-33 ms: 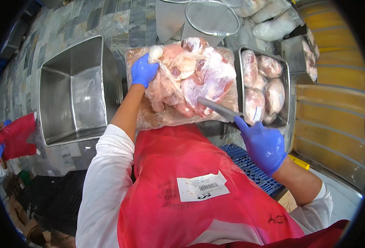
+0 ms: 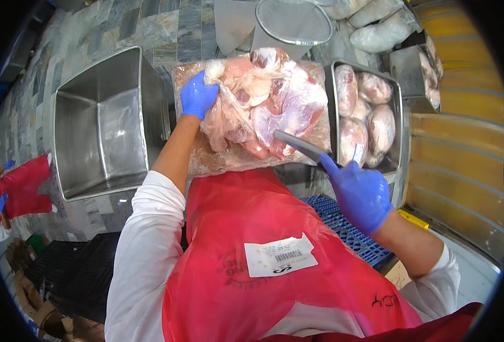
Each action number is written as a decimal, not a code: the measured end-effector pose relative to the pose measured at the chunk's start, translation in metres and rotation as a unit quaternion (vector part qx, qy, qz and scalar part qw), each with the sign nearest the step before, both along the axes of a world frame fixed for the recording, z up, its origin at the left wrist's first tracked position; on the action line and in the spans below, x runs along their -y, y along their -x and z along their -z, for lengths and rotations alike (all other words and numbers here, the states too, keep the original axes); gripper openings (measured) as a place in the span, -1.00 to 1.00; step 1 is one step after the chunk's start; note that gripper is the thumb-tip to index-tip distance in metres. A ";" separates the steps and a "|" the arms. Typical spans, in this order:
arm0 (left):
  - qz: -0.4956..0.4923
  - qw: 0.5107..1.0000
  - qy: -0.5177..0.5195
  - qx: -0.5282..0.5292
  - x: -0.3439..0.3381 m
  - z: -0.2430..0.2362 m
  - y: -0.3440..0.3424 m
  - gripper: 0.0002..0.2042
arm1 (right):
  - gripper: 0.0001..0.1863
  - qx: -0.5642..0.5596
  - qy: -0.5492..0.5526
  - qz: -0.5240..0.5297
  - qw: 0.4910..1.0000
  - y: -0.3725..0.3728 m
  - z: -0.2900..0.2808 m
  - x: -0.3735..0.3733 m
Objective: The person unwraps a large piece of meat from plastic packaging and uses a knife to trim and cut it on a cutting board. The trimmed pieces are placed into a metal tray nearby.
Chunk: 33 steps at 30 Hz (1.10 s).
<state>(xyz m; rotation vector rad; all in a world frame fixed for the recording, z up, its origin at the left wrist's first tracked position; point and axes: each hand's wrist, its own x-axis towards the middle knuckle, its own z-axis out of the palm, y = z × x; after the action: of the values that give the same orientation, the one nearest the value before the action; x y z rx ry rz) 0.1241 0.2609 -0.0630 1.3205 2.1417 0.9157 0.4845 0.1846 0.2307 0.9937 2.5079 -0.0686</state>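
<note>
A large piece of raw poultry-like meat (image 2: 283,105), opened out with pale skin and pink flesh, lies on a brown block wrapped in clear plastic (image 2: 217,163). My left hand (image 2: 199,96), in a blue glove, is closed on the loose skin at the meat's left edge. A knife (image 2: 302,146) is in my blue-gloved right hand (image 2: 361,192), with the index finger stretched along its back. Its blade points left, and the tip touches or hovers just over the lower middle of the meat; I cannot tell which. My palm and fingers hide most of the handle.
A deep metal bin (image 2: 81,142) stands to the left. On the right, a metal tub (image 2: 399,149) holds several wrapped meat pieces (image 2: 381,130). Plastic-lined round containers (image 2: 293,23) stand beyond the block. A blue pallet (image 2: 343,225) lies below. Another person in a red apron (image 2: 28,190) is far left.
My right hand and the knife have shifted very slightly, and the blade has turned a little. My left hand keeps its hold on the skin.
</note>
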 end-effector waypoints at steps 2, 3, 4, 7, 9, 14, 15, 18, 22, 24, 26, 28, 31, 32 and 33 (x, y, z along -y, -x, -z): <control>-0.008 1.000 -0.011 -0.003 0.008 0.006 -0.006 -0.57 | -0.32 -0.011 0.024 0.000 1.000 -0.015 0.025 -0.002; -0.018 1.000 -0.023 -0.010 0.006 0.006 -0.005 -0.57 | -0.30 -0.021 0.029 -0.007 0.999 -0.027 0.043 -0.008; -0.019 0.999 -0.039 0.009 0.005 0.005 -0.005 -0.58 | -0.30 -0.010 0.031 0.004 0.999 -0.049 0.064 -0.007; -0.023 0.999 -0.020 0.021 -0.004 -0.004 -0.008 -0.58 | -0.32 -0.120 0.006 0.012 0.993 -0.093 0.112 -0.003; -0.014 1.000 -0.022 0.002 -0.009 0.004 -0.003 -0.59 | -0.34 -0.148 -0.017 0.023 0.989 -0.112 0.147 0.000; -0.024 1.000 0.007 -0.016 -0.015 -0.009 0.000 -0.59 | -0.37 -0.230 -0.022 0.060 0.971 -0.136 0.217 0.008; -0.026 1.000 0.014 -0.011 -0.011 -0.007 0.001 -0.58 | -0.38 -0.251 -0.016 0.077 0.965 -0.139 0.233 0.015; -0.057 0.998 0.035 -0.012 -0.011 -0.007 -0.003 -0.58 | -0.39 -0.276 -0.025 0.112 0.954 -0.128 0.268 0.031; -0.053 0.998 0.038 -0.018 -0.004 -0.006 0.005 -0.57 | -0.40 -0.344 -0.041 0.131 0.929 -0.120 0.309 0.048; -0.063 0.997 0.049 -0.024 -0.002 -0.003 0.007 -0.57 | -0.40 -0.349 -0.040 0.154 0.924 -0.118 0.319 0.051; -0.061 0.998 0.026 -0.009 0.002 0.001 0.012 -0.57 | -0.40 -0.368 -0.040 0.174 0.913 -0.116 0.326 0.057; -0.056 0.998 0.015 -0.008 0.000 0.012 0.014 -0.58 | -0.40 -0.388 -0.041 0.186 0.902 -0.116 0.327 0.057; -0.061 0.998 0.008 -0.008 -0.001 0.015 0.011 -0.58 | -0.38 -0.410 -0.033 0.213 0.886 -0.115 0.330 0.061; -0.069 0.998 -0.003 0.009 -0.005 0.015 0.005 -0.58 | -0.37 -0.416 -0.033 0.225 0.880 -0.115 0.331 0.062; -0.082 0.996 -0.010 0.023 0.000 0.015 0.005 -0.58 | -0.37 -0.424 -0.026 0.233 0.875 -0.113 0.334 0.066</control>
<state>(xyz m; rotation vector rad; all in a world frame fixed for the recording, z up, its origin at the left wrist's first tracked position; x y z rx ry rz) 0.1191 0.2613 -0.0781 1.1343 2.2363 1.0242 0.5971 0.1188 -0.1030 1.8958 2.9213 -0.7317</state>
